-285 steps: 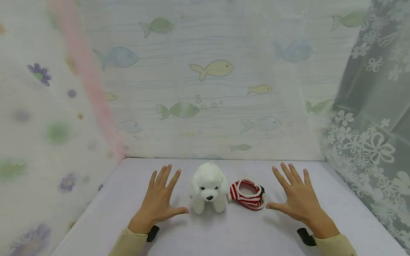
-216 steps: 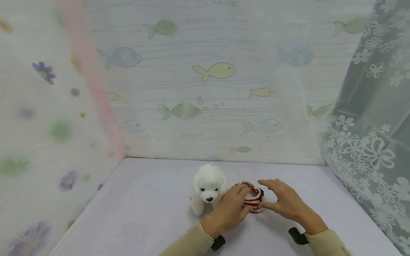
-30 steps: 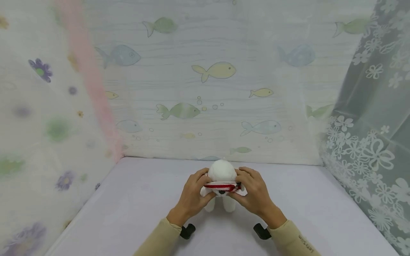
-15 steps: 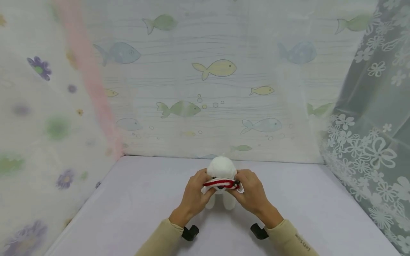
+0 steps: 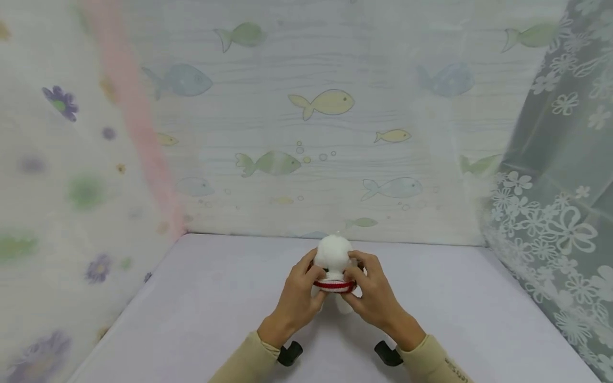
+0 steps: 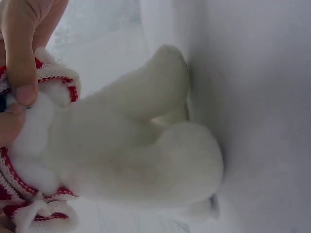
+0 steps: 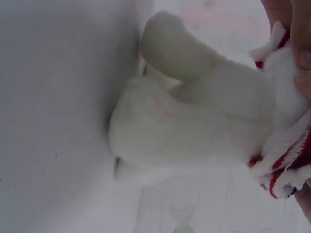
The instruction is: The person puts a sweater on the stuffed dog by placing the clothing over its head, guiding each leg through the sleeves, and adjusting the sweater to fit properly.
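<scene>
A white plush dog (image 5: 334, 250) stands on the table, facing me, between both hands. Around its head, now low on the muzzle, runs a red-and-white striped knitted garment (image 5: 335, 287). My left hand (image 5: 296, 290) grips the knit at one side of the head, and my right hand (image 5: 375, 290) grips it at the other. The left wrist view shows the dog's bare body (image 6: 131, 126) and legs, with bunched knit (image 6: 60, 80) about the head. In the right wrist view the knit's edge (image 7: 296, 150) sits beside the neck. Fingers and fabric hide most of the face.
A white-covered table (image 5: 215, 298) lies under the dog. Behind it hangs a curtain printed with fish (image 5: 321, 103); a flower-printed curtain (image 5: 59, 103) is on the left and a sheer flowered one (image 5: 570, 229) on the right.
Earlier the garment lay beside the dog and both hands were spread. Over the last second the knitted band has slid down from the eyes to the muzzle, the hands moving with it.
</scene>
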### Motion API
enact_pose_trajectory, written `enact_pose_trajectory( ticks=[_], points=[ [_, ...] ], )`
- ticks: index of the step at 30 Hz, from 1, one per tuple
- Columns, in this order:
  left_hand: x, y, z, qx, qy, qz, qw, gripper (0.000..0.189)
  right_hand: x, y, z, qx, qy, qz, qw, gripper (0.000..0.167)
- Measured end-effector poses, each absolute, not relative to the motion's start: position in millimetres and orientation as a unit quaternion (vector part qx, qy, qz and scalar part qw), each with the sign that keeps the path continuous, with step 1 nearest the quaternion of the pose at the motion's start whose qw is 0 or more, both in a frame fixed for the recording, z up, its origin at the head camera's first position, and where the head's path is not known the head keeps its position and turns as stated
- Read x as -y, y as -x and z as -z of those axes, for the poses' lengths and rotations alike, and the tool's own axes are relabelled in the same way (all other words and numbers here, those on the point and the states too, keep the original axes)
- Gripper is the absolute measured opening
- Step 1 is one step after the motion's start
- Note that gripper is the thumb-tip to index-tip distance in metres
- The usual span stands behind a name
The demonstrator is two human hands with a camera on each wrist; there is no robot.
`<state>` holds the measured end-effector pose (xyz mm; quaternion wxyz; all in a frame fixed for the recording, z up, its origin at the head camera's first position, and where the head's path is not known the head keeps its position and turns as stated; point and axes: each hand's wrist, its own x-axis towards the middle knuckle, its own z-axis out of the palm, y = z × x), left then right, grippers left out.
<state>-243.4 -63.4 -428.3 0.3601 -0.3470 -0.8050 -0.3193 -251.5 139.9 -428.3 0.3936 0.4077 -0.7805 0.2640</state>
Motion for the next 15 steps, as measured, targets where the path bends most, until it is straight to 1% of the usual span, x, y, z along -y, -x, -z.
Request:
enact_pose_trajectory(
  ticks=[3, 6, 8, 11, 13, 15],
  points=[
    [63.2, 244.6, 430.9, 0.796, 0.36, 0.324, 0.362, 0.034, -142.1, 251.6, 427.4, 0.78, -0.42, -0.247, 0.393, 0.03],
    [65.4, 245.9, 431.9, 0.793, 0.368, 0.355, 0.332, 0.031, -145.8, 252.5, 426.3, 0.784, -0.429, -0.241, 0.379, 0.028],
    [67.8, 245.6, 431.6, 0.792, 0.373, 0.379, 0.301, 0.027, -149.1, 252.2, 425.5, 0.793, -0.429, -0.245, 0.355, 0.024],
    [71.0, 244.4, 429.7, 0.791, 0.371, 0.408, 0.264, 0.021, -153.5, 251.2, 423.9, 0.804, -0.429, -0.277, 0.306, 0.022],
    [72.1, 243.7, 428.5, 0.79, 0.368, 0.42, 0.254, 0.017, -155.8, 251.0, 422.4, 0.806, -0.428, -0.295, 0.282, 0.021],
    [72.0, 243.6, 427.5, 0.788, 0.368, 0.423, 0.254, 0.014, -158.0, 251.3, 421.2, 0.809, -0.429, -0.298, 0.27, 0.021]
  ],
)
